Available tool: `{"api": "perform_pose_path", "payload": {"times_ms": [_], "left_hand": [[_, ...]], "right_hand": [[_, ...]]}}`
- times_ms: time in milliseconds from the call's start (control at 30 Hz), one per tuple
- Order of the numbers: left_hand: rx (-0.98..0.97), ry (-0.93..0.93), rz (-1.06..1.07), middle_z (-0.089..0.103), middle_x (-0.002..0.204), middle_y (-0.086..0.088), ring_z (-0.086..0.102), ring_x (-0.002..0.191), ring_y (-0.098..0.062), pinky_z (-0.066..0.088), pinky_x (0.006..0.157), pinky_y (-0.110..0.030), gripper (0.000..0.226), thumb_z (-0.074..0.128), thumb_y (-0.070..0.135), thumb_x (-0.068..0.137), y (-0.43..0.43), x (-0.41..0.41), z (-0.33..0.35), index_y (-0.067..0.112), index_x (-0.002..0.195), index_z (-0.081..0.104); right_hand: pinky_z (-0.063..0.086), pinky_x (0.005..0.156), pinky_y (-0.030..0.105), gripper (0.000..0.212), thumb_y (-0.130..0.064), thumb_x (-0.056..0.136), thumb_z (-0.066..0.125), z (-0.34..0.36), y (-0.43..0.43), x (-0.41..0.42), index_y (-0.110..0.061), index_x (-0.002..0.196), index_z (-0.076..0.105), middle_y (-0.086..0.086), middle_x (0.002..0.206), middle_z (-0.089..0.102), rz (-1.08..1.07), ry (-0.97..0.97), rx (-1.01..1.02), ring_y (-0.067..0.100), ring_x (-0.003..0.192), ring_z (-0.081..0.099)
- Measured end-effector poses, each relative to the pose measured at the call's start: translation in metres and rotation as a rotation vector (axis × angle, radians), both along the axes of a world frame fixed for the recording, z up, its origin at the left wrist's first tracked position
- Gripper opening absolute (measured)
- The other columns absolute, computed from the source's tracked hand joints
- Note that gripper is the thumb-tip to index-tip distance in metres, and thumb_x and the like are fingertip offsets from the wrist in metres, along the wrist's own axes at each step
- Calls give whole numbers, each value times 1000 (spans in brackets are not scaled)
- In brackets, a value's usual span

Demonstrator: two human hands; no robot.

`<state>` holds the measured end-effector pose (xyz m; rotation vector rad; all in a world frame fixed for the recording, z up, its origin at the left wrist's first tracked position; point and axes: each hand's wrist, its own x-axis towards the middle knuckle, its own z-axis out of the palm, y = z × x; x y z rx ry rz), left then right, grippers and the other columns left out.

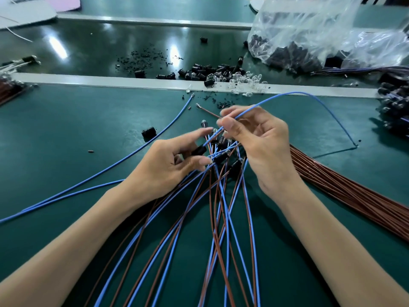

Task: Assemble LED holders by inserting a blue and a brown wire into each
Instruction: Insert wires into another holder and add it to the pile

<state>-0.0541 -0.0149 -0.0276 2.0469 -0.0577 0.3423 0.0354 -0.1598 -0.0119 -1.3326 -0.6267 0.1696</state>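
My left hand [170, 165] pinches a small black LED holder [199, 150] between thumb and fingers. My right hand [259, 138] pinches a blue wire [309, 95] near its end; the wire's tip points down at the holder and the rest arcs up and right to the table. A brown wire [208, 111] also passes under my right fingertips. Beneath both hands lies a fan of assembled holders [221, 157] with blue and brown wires [221, 218] trailing toward me.
A bundle of brown wires [354, 196] lies at the right. Loose black holders and clear LEDs [221, 74] are heaped beyond the white strip [110, 82]. A plastic bag of parts [309, 41] sits far right. Loose blue wires [99, 173] run left, beside a lone holder [148, 132].
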Motion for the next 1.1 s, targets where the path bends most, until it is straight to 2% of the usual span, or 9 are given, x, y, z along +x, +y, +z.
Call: {"api": "perform_pose_path", "payload": {"times_ms": [33,67,133,233,467,567,733,867,1100], "left_hand": [[-76,35,26,64,71,-7,49,59,-10,41,57,-28,42,65,35,75,-1,0,2,32,116,56],[-162,52,47,65,71,-9,51,57,-9,42,57,-27,37,67,33,72,-1,0,3,29,108,57],[-263,41,67,69,66,1,56,52,-1,45,55,-14,26,65,29,71,-2,-1,4,20,92,55],[-230,22,59,70,65,10,57,52,2,43,55,-8,13,60,29,75,-4,0,5,19,82,58],[-287,-28,89,68,62,12,57,53,3,44,56,-8,9,60,27,76,-3,0,6,21,81,65],[-268,-25,102,69,65,15,56,55,1,45,59,-8,12,67,29,70,-1,-1,5,31,82,67],[-253,-14,115,70,68,14,57,57,1,48,61,-12,13,72,30,67,1,-2,3,33,80,70],[-257,-3,97,71,72,10,60,59,-2,51,63,-19,13,72,32,68,0,-1,3,40,78,73],[-254,-22,103,70,71,13,58,59,1,48,61,-15,17,73,32,67,-1,-1,3,43,80,73]], "right_hand": [[52,67,19,16,-5,82,68,0,0,-1,-19,77,65,-5,77,69,46,30,30,7,70,64],[51,62,19,15,-5,83,66,0,0,-2,-18,78,64,-4,71,68,64,34,45,7,64,64],[49,56,16,14,-6,84,66,2,0,-3,-18,79,62,-6,66,66,47,15,54,6,56,61],[47,55,15,15,-5,82,69,3,-1,-2,-18,78,63,-7,65,65,19,27,57,6,54,58],[49,60,16,15,-5,81,72,0,-3,3,-15,79,61,-5,65,68,-11,76,-22,8,64,65],[51,61,17,13,-5,82,72,-1,-3,4,-12,81,61,-4,64,68,-46,92,-7,8,64,66],[50,61,16,11,-7,82,72,-3,-1,3,-10,82,61,-4,66,69,-27,114,-40,7,65,67],[51,60,17,11,-7,83,71,-1,-2,4,-11,81,61,-3,65,69,-64,141,25,9,61,66],[51,60,18,14,-11,82,73,-3,0,3,-14,76,60,-4,64,68,-91,100,-34,9,62,64]]}}
